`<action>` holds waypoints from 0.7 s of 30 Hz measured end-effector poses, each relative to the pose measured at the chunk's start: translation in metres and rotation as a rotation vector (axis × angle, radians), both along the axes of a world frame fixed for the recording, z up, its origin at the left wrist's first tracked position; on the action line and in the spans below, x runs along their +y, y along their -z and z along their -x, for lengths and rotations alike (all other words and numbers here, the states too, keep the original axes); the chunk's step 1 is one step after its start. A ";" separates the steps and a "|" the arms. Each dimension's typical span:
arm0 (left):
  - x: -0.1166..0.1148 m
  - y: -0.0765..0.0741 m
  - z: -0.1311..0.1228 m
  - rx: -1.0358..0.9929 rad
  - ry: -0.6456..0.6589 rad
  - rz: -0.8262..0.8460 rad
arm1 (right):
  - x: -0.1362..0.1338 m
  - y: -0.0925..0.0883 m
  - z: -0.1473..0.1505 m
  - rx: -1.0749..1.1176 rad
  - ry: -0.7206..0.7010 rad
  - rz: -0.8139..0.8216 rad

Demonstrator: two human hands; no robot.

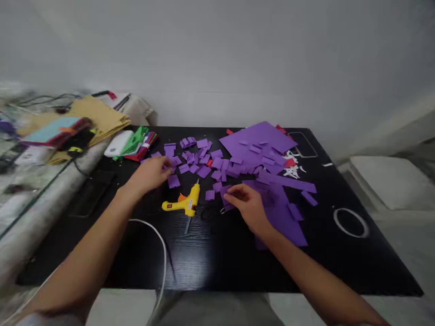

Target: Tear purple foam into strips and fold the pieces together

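My left hand [152, 174] is over the left edge of a scatter of small purple pieces [193, 158]. Its fingers are bent together, and a bit of purple shows between them. My right hand [249, 208] is curled, with thumb and forefinger close together over a purple piece [226, 192]; whether it grips anything is hidden. Between the hands lies a yellow glue gun [190, 201], nozzle pointing away and a glue stick [188, 225] out of its back. Purple sheets [282, 213] lie beside and under my right wrist.
A larger purple sheet [260, 138], white scraps [292, 170] and a phone-like dark slab [303, 145] are at the back right. A white ring [350, 222] lies right. Folded coloured sheets [136, 144] and piled materials [68, 131] crowd the left. A white cable [163, 244] crosses the front.
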State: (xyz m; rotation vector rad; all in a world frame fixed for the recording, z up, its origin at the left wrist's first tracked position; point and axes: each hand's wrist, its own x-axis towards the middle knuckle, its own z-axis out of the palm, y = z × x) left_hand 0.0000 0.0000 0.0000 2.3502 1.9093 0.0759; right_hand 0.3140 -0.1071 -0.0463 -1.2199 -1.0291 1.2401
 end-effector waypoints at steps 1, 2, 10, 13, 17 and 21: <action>0.007 0.000 -0.004 0.005 -0.016 -0.019 | 0.000 0.000 0.000 -0.010 -0.014 0.000; 0.013 0.001 -0.008 0.007 -0.030 -0.036 | 0.000 0.000 0.000 -0.017 -0.025 0.000; 0.028 0.009 -0.015 -0.032 -0.059 -0.053 | -0.001 0.002 0.003 0.002 0.020 -0.020; 0.027 0.013 -0.014 -0.067 -0.049 -0.042 | -0.001 0.001 0.003 0.003 0.012 -0.017; 0.029 0.017 -0.017 -0.110 -0.041 -0.017 | 0.000 0.000 0.002 -0.010 -0.018 -0.020; 0.028 0.007 -0.017 -0.174 -0.055 -0.046 | -0.001 -0.001 0.002 -0.004 -0.052 -0.016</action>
